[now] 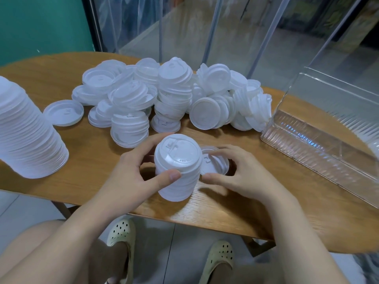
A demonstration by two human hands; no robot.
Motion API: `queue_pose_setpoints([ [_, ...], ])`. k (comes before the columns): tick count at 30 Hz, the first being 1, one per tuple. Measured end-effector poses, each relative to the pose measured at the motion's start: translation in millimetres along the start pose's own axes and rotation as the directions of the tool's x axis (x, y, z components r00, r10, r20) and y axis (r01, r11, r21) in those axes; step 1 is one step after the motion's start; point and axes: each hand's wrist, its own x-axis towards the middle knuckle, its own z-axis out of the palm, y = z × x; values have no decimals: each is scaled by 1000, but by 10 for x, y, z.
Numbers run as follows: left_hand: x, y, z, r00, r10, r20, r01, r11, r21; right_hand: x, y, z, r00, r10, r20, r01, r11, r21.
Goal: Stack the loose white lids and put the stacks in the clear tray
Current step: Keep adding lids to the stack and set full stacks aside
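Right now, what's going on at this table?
A person is stacking lids. The left hand grips a short stack of white plastic lids standing on the round wooden table, while the right hand holds a single loose lid beside it. The clear plastic tray looks empty.

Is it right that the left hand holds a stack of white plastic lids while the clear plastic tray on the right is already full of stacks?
Not quite. The head view shows the clear plastic tray empty; the left hand does hold the stack of white plastic lids.
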Motion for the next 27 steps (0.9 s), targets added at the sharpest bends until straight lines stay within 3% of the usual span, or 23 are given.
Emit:
queue_pose_setpoints([
  [7, 3, 10, 0, 1000, 5, -2, -5, 1000, 21, 29, 65, 23, 1000, 25, -16, -25, 1000, -10],
  [14, 11, 2, 1, 1000, 14, -9, -13, 999, 35, 27, 27, 1, 957, 3, -290, 84, 954, 288],
  [17, 12, -1, -4, 1000, 13, -6, -13, 999, 35, 33, -3, -30, 933, 74, -352, 98, 890, 446],
  [20, 7, -2, -5, 1000, 12, -3, -12, 999, 39, 58, -21, -41, 921, 166, -352, 47, 851, 524],
  [27, 10, -5, 1, 1000, 15, -4, -15, 999, 38, 26, -91, -67, 931, 183, -315, 20, 838, 546],
])
